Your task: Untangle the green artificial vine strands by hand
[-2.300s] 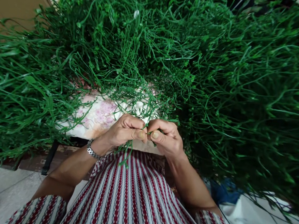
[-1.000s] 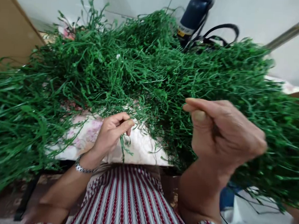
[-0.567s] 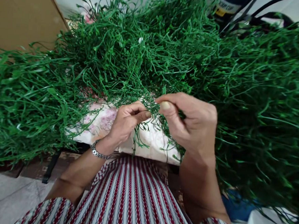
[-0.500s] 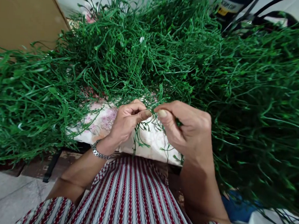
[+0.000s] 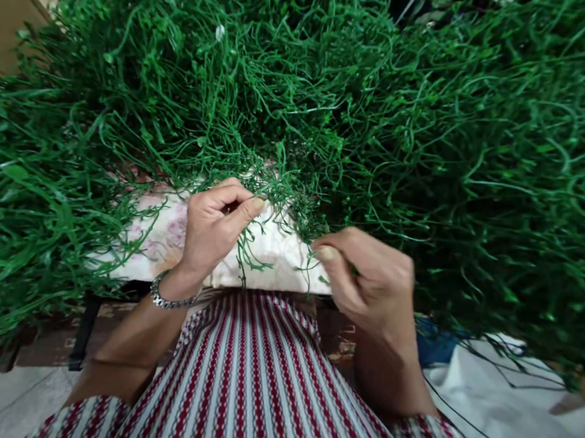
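My left hand (image 5: 217,224) is closed in a pinch, thumb against forefinger, on a thin green plant stem (image 5: 277,190) that shows just past the fingertips. My right hand (image 5: 374,281) is also pinched, lower and to the right; whatever lies between its fingertips is too small to make out. Under both hands is a white cloth surface with a pink and purple flower print (image 5: 172,227). A few loose green sprigs (image 5: 252,259) hang over it between the hands.
Dense heaps of green stems (image 5: 476,165) cover the back and right, with another heap (image 5: 33,201) at left. A brown board (image 5: 9,16) stands at the far left corner. White sheeting (image 5: 501,387) and a thin black cable lie low on the right.
My hands have drawn apart from nearly touching, leaving a clear gap between the fingertips. Both stay pinched. The view has shifted, so the heaps appear further left.
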`<control>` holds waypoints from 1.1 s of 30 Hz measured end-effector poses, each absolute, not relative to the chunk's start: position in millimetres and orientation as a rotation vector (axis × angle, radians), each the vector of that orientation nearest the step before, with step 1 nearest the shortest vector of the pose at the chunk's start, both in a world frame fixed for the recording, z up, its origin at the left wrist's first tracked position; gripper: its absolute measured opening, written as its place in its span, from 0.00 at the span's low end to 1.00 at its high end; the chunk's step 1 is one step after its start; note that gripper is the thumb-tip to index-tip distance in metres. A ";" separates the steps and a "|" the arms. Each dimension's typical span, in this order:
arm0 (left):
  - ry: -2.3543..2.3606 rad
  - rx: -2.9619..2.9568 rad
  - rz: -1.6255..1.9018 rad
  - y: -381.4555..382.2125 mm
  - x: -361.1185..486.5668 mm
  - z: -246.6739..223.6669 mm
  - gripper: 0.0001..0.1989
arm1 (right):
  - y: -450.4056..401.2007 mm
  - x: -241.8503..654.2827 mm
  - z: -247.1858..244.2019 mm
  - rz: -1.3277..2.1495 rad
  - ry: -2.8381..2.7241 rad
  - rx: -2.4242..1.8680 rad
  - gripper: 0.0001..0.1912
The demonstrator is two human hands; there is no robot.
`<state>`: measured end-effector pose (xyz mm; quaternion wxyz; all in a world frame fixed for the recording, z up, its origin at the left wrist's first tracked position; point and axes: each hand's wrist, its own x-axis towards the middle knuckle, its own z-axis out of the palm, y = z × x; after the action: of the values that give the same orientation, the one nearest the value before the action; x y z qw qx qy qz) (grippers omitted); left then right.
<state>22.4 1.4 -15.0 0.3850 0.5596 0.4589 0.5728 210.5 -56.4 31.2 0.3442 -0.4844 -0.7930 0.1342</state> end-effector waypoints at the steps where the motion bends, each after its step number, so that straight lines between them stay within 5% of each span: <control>1: 1.160 1.397 1.439 0.4 22.3 -14.7 0.09 | -59.4 212.0 21.8 0.417 -2.187 -1.328 0.07; 5: 1.127 1.245 1.306 -2.6 21.1 -14.8 0.09 | -64.7 215.4 -8.5 0.581 -2.570 -1.570 0.09; 14: 1.066 0.985 1.278 -0.5 19.2 -17.7 0.09 | -50.3 211.9 -16.6 0.151 -2.393 -1.719 0.10; 21: 1.082 1.145 1.325 -3.7 28.4 -22.4 0.09 | -39.1 176.6 -3.0 0.795 -1.869 -1.213 0.09; 33: 1.155 1.360 1.392 -8.0 28.5 -28.5 0.04 | -28.4 155.5 -33.2 1.430 -1.457 -1.031 0.15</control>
<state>28.5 -8.0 -28.5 0.4253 0.5438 0.4619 0.5569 155.5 -28.4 -33.2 0.4144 -0.4102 -0.5799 0.5690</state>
